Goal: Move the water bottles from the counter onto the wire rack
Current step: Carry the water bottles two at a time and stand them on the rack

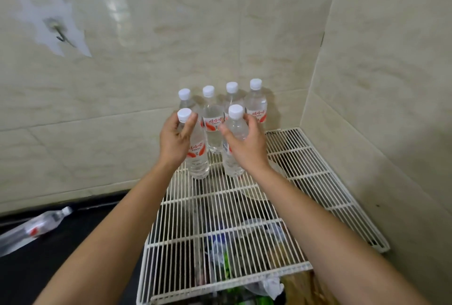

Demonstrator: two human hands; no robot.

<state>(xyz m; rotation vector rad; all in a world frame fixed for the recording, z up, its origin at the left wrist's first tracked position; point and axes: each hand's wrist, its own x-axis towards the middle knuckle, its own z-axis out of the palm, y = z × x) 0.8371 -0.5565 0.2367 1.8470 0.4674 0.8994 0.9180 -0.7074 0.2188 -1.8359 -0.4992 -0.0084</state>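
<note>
Several clear water bottles with white caps and red labels stand upright at the far end of the white wire rack (pixel 305 155), in the wall corner. My left hand (pixel 175 142) is wrapped around the neck of the front left bottle (pixel 198 158), which stands on the rack. My right hand (pixel 244 144) grips the upper part of the front right bottle (pixel 236 125), also standing on the rack. Behind them a row of bottles (pixel 255 103) lines the back wall. One more bottle (pixel 36 226) lies on its side on the dark counter (pixel 80 243) at the left.
Tiled walls close in behind and to the right. A metal hook (pixel 58 34) sticks out of the left wall. Under the rack, bags and containers (pixel 234 251) show through the wires. The near part of the rack has no bottles on it.
</note>
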